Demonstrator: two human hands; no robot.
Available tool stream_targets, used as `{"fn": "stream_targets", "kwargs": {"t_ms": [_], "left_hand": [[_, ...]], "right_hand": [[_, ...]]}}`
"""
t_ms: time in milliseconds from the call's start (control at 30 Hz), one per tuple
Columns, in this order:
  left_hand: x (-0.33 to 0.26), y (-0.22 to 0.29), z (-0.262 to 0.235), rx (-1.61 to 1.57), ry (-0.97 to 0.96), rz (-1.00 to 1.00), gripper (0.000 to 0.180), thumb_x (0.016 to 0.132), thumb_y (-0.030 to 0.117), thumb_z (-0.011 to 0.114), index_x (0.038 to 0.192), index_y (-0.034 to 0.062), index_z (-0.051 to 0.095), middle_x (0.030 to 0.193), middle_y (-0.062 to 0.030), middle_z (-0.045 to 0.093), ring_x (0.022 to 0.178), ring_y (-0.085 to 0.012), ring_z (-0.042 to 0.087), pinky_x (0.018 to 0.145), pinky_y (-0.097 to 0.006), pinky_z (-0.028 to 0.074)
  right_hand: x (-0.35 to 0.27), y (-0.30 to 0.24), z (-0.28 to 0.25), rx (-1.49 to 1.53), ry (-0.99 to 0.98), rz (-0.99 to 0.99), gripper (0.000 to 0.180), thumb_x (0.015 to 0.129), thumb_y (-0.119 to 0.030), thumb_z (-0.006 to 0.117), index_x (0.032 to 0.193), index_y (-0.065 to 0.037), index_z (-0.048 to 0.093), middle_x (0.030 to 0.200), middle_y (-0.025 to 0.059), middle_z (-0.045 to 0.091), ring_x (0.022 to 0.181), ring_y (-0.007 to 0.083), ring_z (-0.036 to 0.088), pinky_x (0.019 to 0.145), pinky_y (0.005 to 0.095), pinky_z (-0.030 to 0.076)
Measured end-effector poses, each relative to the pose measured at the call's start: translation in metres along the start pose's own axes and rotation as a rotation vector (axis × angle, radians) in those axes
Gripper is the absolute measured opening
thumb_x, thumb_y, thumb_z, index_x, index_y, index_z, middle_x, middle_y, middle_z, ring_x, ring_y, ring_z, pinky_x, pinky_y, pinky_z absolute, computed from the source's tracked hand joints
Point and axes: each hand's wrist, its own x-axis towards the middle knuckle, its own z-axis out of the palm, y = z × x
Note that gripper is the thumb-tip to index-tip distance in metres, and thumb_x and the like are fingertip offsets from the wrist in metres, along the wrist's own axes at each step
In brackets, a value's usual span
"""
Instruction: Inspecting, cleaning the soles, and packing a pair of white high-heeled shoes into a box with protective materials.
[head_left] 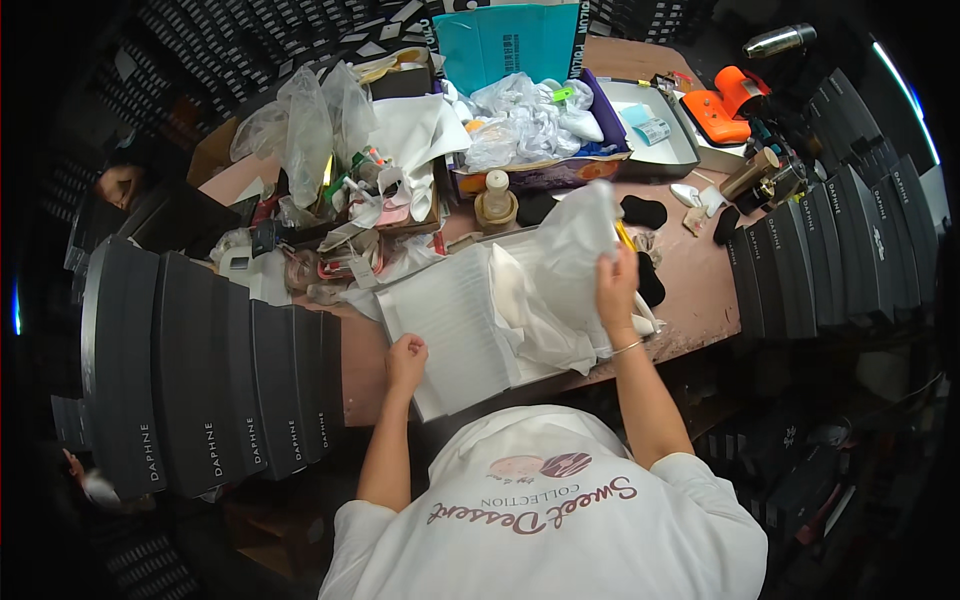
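The right hand (pixel 617 290) is pinched shut on a raised sheet of white tissue paper (pixel 570 250), lifted above the open white box (pixel 450 335) at table centre. The left hand (pixel 405 362) is closed against the box's near rim at 7 o'clock, steadying it.

Risk, as judged: the thin tissue could tear under a one-handed pull, or drag the light box toward the table edge (pixel 640 362), which lies just beside it.

Contents: the box holds only tissue, as far as visible. At 12 o'clock a purple carton (pixel 600 110) holds crumpled clear bags; beside it at 1 o'clock a grey tray (pixel 680 150) holds small items. Black boxes (pixel 230 380) are stacked at 9 o'clock; contents hidden.
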Motion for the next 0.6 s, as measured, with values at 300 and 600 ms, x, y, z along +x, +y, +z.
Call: {"fn": "stream_targets", "kwargs": {"t_ms": [300, 600], "left_hand": [[-0.042, 0.023, 0.030, -0.626, 0.130, -0.141, 0.049, 0.083, 0.010, 0.070, 0.126, 0.0031, 0.047, 0.108, -0.0075, 0.060, 0.080, -0.0114, 0.059, 0.072, -0.027, 0.048], [-0.054, 0.087, -0.038, -0.854, -0.142, -0.283, 0.021, 0.087, 0.018, 0.066, 0.099, 0.0007, 0.065, 0.083, -0.0004, 0.063, 0.069, -0.0072, 0.056, 0.061, -0.022, 0.044]], "right_hand": [[-0.011, -0.097, -0.034, -0.699, -0.778, -0.198, 0.062, 0.077, -0.027, 0.073, 0.127, -0.008, 0.041, 0.095, 0.0148, 0.060, 0.083, 0.0307, 0.064, 0.065, 0.0433, 0.052], [-0.107, 0.028, 0.053, -0.327, -0.943, -0.063, 0.033, 0.077, -0.024, 0.064, 0.096, 0.001, 0.054, 0.090, 0.0201, 0.061, 0.086, 0.0386, 0.061, 0.074, 0.0471, 0.050]]}}
